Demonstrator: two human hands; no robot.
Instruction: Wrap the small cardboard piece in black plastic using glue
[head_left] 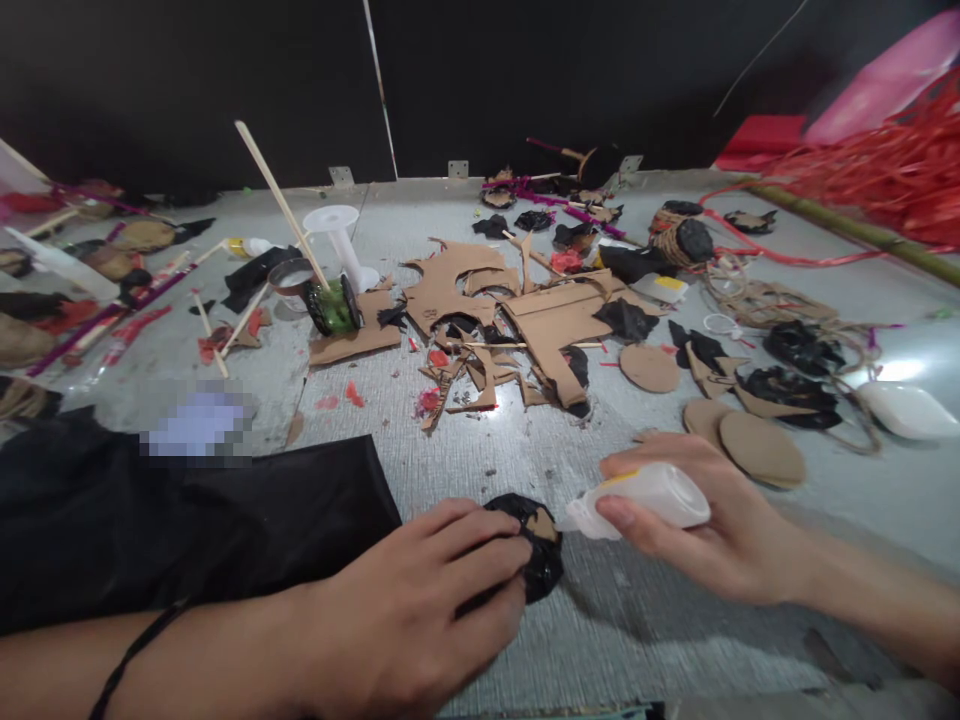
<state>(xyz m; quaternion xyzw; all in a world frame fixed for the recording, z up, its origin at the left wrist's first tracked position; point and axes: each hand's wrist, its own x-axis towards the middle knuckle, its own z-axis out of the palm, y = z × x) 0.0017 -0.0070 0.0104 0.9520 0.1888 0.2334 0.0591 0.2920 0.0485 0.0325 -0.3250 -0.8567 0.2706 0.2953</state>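
My left hand [442, 590] rests on a round piece wrapped in crinkled black plastic [546, 570], its fingers bent over the left side. A patch of bare brown cardboard [541, 524] shows on top of the piece. In my right hand [720, 530] is a white glue bottle [656, 495], gripped between thumb and fingers and tipped sideways. The bottle's nozzle points left, at the right edge of the black piece; whether it touches cannot be told. Black sheet material [300, 510] lies to the left, partly behind my left forearm.
Cut cardboard scraps [551, 325] cover the middle. Cardboard discs [761, 445] lie to the right, near a white object [907, 410]. A white spool [345, 250] and a green roll with an upright stick [332, 308] stand back left. Red strips [885, 165] fill the back right.
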